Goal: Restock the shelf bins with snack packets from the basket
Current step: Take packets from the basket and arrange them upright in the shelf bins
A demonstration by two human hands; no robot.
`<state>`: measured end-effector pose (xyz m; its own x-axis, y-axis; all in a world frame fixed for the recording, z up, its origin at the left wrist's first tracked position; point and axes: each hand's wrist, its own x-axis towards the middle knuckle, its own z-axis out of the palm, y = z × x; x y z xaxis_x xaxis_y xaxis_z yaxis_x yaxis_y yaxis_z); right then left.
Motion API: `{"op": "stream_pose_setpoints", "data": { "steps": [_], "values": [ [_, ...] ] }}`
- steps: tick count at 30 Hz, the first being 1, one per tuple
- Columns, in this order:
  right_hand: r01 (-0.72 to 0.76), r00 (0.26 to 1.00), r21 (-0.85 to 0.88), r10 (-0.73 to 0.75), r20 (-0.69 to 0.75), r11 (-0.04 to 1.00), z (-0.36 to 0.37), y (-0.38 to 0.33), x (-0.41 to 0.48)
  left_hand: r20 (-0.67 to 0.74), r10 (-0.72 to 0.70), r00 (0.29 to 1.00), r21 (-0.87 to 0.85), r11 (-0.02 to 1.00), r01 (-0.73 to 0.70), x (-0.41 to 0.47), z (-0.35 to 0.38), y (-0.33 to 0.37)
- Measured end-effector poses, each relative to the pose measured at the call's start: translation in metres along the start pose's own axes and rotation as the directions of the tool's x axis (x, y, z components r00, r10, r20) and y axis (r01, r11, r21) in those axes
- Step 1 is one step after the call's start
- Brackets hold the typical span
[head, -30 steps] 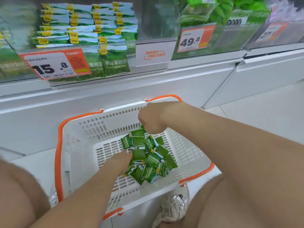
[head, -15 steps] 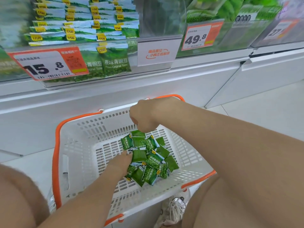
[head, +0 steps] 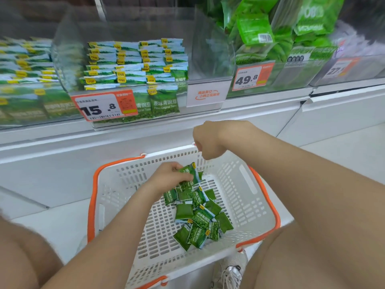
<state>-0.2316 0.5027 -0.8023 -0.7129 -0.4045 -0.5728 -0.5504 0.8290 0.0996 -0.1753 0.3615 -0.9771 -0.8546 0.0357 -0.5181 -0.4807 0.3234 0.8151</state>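
Inside white slotted plastic basket, left hand pinched small green foil snack packet: probably light, slippery; grip edge. Right hand fisted; contents unclear.

- Floor: pale, smooth, faintly glossy; seen to the right of the fixture and again at lower left.
- Shelf base: white panelled front, ran across the frame, with a stepped ledge along its top.
- Second white base section adjoined at right and angled away.
- Orange-and-white price label read "15.8"; another label read "49.8"; third label at far right was blurred, only "27" legible.
- White sign with orange characters sat between the first two labels.
- Light: even, diffuse, soft shadows.
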Motion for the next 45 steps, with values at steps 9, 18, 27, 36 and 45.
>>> {"op": "stream_pose_setpoints", "data": {
  "steps": [9, 18, 27, 36, 45],
  "values": [
    [0.032, 0.979, 0.368, 0.045, -0.197, 0.929, -0.014, 0.018, -0.028, -0.139, 0.287, 0.948, -0.373, 0.871, -0.319, -0.058, -0.018, 0.077],
    [0.236, 0.84, 0.584, 0.139, -0.524, 0.777, -0.027, 0.025, -0.034, -0.504, 0.49, 0.712, -0.094, 0.788, -0.609, -0.085, -0.022, 0.119],
    [0.469, 0.326, 0.566, 0.463, -0.824, 0.678, -0.063, 0.02, -0.017, -0.538, 0.836, 0.107, 0.757, 0.535, -0.374, -0.083, -0.057, 0.136],
    [0.185, 0.49, 0.623, 0.478, -0.729, 0.76, -0.086, 0.035, 0.041, -0.442, 0.817, 0.371, 0.878, 0.478, -0.005, -0.072, -0.081, 0.134],
    [0.008, 0.735, 0.647, 0.434, -0.521, 0.763, -0.11, 0.033, 0.081, -0.458, 0.83, 0.318, 0.875, 0.485, -0.007, -0.065, -0.081, 0.131]
  ]
}}
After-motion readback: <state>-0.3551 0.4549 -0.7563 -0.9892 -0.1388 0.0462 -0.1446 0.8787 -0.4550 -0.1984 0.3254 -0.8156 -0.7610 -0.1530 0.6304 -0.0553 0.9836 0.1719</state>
